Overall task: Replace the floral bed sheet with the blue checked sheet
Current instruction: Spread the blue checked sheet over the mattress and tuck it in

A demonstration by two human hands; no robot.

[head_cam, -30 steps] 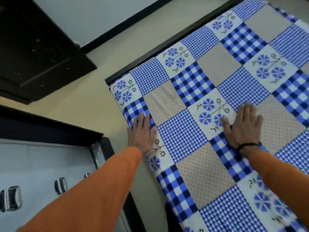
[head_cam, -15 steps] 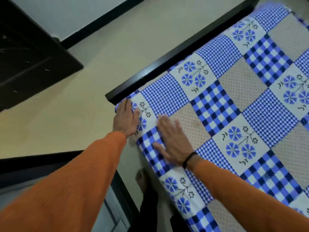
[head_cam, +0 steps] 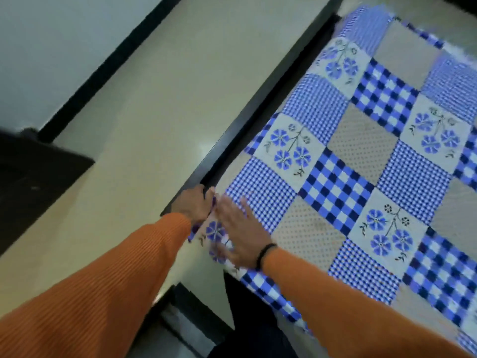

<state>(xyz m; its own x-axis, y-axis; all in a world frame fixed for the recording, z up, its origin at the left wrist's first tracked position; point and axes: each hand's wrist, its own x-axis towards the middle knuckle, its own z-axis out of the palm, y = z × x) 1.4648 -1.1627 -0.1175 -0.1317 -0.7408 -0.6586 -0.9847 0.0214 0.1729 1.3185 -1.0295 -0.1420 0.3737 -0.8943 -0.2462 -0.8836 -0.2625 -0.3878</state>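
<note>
The blue checked patchwork sheet (head_cam: pixel 361 177), with flower squares and dotted beige squares, lies spread over the bed. My left hand (head_cam: pixel 193 205) is at the sheet's near left corner, its fingers pointing along the mattress edge beside the dark bed frame (head_cam: pixel 258 109). Just to its right, my right hand (head_cam: pixel 240 233) lies flat on the sheet with fingers spread, blurred by motion. Both arms wear orange sleeves. No floral sheet is in view.
Cream floor (head_cam: pixel 154 112) runs along the bed's left side up to a white wall with a black skirting (head_cam: pixel 103 65). A dark piece of furniture (head_cam: pixel 31 182) stands at the left. Dark furniture edges (head_cam: pixel 185 313) sit close below the bed corner.
Both hands have slid along the sheet toward its near left corner. The right hand crossed from the middle of the sheet to beside the left, which went from flat on top to the corner's edge.
</note>
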